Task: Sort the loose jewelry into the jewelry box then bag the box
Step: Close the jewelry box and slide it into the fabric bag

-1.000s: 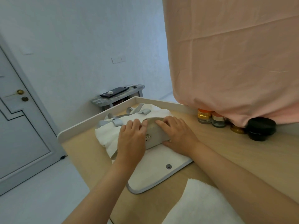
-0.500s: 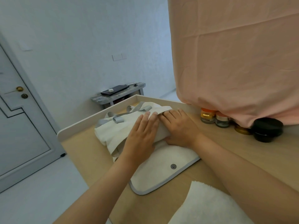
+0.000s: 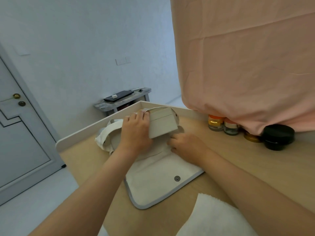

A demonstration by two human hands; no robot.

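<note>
While the left hand (image 3: 136,132) grips the jewelry box (image 3: 162,124) by its left side, fingers curled over the top edge, the box hangs tilted over the far end of the bag (image 3: 105,140), at what looks like its mouth. The right hand (image 3: 185,145) lies on the bag's cloth just under the box with its fingers curled down. Whether it pinches the fabric or only pins it I cannot tell.

The box looks stiff and smooth-sided, and light enough for one hand. Its lid seam shows, so I would take hold across lid and base together to keep it closed (loose pieces inside would shift if it tips further). The bag is the opposite: soft and floppy, with a mouth that will likely collapse unless one hand holds it open. Its flap (image 3: 153,186) lies spread toward the person, with the snap (image 3: 177,178) facing up.

Right of the bag, well apart from it, small jars (image 3: 223,125) and a black pot (image 3: 277,137) stand under the hem of a pink cloth (image 3: 238,65). Nearer the person than the bag lies a white towel (image 3: 214,217). Just beyond the bag runs the table's raised rim (image 3: 95,129), which leaves little room to push the box forward, and the bag's crumpled straps may snag a corner.
</note>
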